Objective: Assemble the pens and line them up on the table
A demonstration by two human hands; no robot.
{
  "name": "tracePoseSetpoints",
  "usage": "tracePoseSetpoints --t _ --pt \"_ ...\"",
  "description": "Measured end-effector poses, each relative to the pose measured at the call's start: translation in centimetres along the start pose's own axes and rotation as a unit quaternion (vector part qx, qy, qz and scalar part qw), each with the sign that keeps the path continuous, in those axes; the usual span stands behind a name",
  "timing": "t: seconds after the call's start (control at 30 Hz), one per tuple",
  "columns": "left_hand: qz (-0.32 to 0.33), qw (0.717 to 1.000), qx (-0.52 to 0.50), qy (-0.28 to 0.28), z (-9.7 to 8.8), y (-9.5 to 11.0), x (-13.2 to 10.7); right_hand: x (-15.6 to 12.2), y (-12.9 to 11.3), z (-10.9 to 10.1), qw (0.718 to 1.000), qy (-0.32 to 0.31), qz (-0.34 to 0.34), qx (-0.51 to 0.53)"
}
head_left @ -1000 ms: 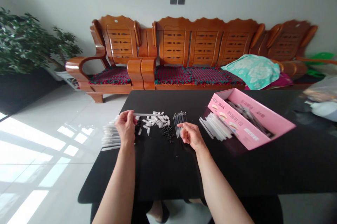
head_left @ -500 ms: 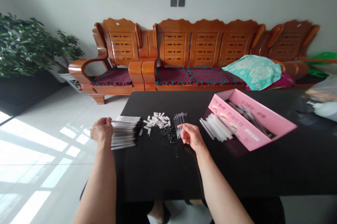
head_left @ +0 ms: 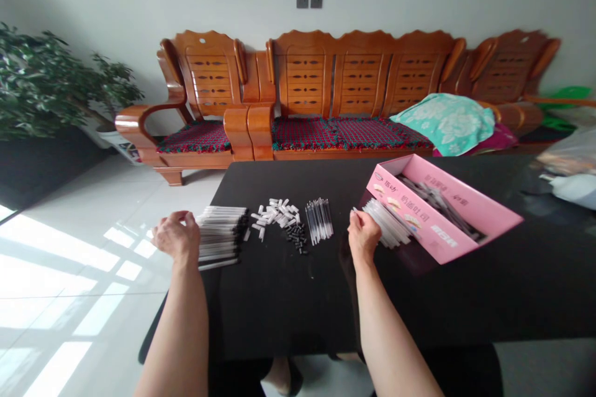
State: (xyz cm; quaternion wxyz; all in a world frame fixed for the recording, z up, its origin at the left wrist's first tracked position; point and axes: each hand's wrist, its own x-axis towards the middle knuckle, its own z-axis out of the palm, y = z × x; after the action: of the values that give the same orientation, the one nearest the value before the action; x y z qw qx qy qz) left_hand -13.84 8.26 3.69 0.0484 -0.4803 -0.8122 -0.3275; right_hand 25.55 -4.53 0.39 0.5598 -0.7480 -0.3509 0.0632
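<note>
My left hand (head_left: 176, 235) is at the left ends of a row of pens (head_left: 221, 235), its fingers loosely bent and apart, with nothing visible in them. The pens lie side by side, some with dark ends to the right. My right hand (head_left: 364, 235) is closed at the left side of the translucent white pen barrels (head_left: 388, 223), pinching one whose tip shows beyond the fingers. Between the hands lie small white caps (head_left: 278, 213), a heap of black plugs (head_left: 296, 237) and a row of pen refills (head_left: 319, 222) with dark upper parts.
A pink box (head_left: 433, 223) holding grey sticks stands right of the barrels on the black table (head_left: 288, 297). Clear plastic bags (head_left: 570, 173) lie at the far right. Behind the table is a wooden bench (head_left: 354, 74) with a turquoise cloth (head_left: 447, 123); plants stand to the left.
My right hand has moved right from the refills to the white barrels and pinched one. My left hand stays by the pens, its fingers loosened. The view has shifted slightly.
</note>
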Motion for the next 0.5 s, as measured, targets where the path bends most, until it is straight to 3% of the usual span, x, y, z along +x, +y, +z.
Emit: tracePoseSetpoints --t 0.03,0.13,0.37,0.5 --pt "0.006 1.000 -0.018 0.014 -0.1 0.4 -0.2 0.4 0.4 -0.4 0.995 0.057 -0.003 -0.087" --pt "0.045 0.996 -0.078 0.024 -0.2 2.2 -1.3 1.1 1.4 -1.2 0.961 0.087 0.019 -0.260" --pt "0.168 0.965 -0.200 -0.037 0.6 7.9 -6.8 0.8 0.9 -1.4 0.917 -0.003 0.044 -0.395" --pt "0.226 0.944 -0.220 -0.093 2.0 9.8 -10.6 0.7 0.0 -1.5 0.904 -0.050 0.037 -0.423"
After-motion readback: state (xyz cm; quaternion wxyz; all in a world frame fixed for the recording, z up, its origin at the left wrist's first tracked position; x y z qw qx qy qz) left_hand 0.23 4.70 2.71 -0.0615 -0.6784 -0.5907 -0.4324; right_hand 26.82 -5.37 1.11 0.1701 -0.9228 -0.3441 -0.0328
